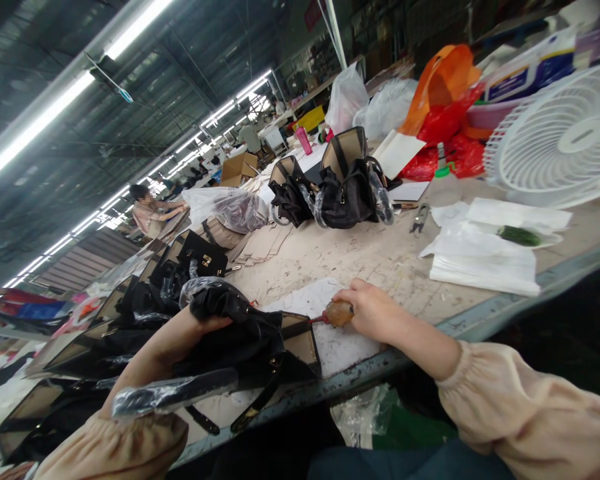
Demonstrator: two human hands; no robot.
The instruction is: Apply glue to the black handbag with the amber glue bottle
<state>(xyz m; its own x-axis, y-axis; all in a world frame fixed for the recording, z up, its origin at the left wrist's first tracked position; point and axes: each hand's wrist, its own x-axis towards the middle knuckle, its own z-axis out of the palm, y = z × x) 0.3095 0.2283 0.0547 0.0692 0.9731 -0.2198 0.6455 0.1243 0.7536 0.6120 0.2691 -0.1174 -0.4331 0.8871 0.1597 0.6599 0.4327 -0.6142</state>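
A black and tan handbag [260, 343] lies at the near edge of the worktable [360, 257]. My left hand [200, 327] presses into its black lining from the left, fingers mostly hidden inside the fabric. My right hand [375, 310] is closed round the amber handle of a screwdriver [336, 314], whose red shaft points left at the bag's tan side. A plastic-wrapped black strap [175, 393] crosses over my left forearm.
More black and tan bags [347, 180] stand mid-table and others pile at the left [180, 267]. A white fan [563, 137], stacked white sheets [485, 267], small snips [420, 219], and red and orange plastic bags [445, 113] sit at the right. A person [150, 210] works farther back.
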